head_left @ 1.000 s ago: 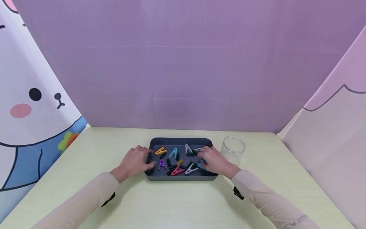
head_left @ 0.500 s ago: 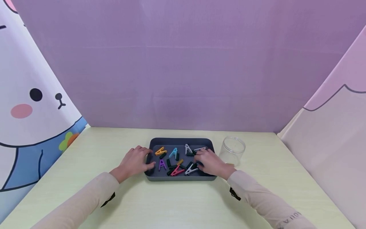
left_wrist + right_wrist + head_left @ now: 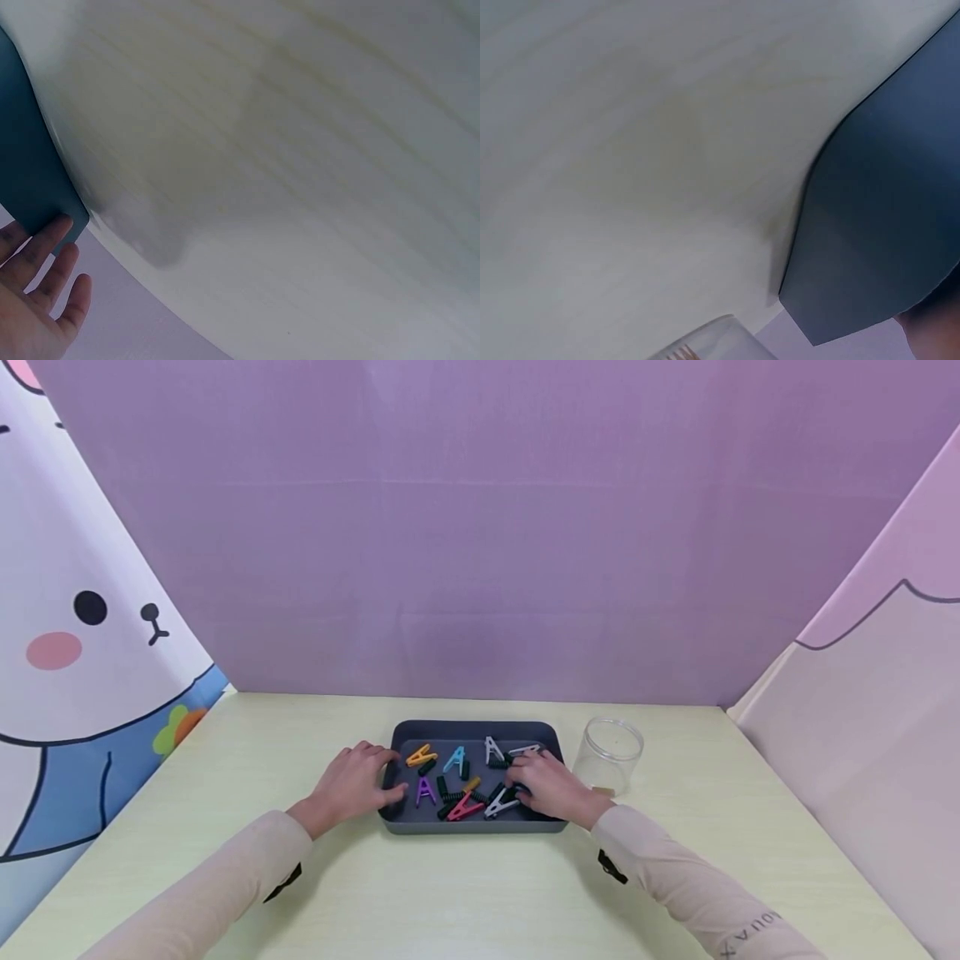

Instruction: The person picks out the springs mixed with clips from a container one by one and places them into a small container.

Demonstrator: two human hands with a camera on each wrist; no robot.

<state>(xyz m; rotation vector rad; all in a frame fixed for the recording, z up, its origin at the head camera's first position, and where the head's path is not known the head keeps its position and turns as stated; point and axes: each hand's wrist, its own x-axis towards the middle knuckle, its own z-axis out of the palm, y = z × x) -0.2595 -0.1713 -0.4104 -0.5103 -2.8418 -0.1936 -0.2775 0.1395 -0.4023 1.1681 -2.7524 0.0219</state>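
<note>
A dark grey rectangular tray [image 3: 480,828] holds several small spring clips: an orange clip [image 3: 422,755], a light blue clip [image 3: 455,761], a purple clip [image 3: 425,792], a pinkish-red clip [image 3: 467,808] and pale grey clips. My left hand [image 3: 352,785] rests at the tray's left end, fingers and thumb over its rim. In the left wrist view its spread fingers [image 3: 46,238] touch the tray's outer wall. My right hand [image 3: 551,785] reaches into the tray's right side, fingers bent downward beside a grey clip [image 3: 501,805]. Its fingertips are hidden, and I cannot tell what they hold.
Short black pieces [image 3: 427,767], some ribbed, and a brownish-yellow piece [image 3: 472,784] lie among the clips. Right of the tray a clear jar [image 3: 611,747] stands on the pale wooden table [image 3: 480,893], with something tan low in it. A purple cloth [image 3: 480,568] hangs behind.
My right hand has shifted slightly left within the tray. The blue clip seen under it a second ago is now out of sight. My left hand stays in place.
</note>
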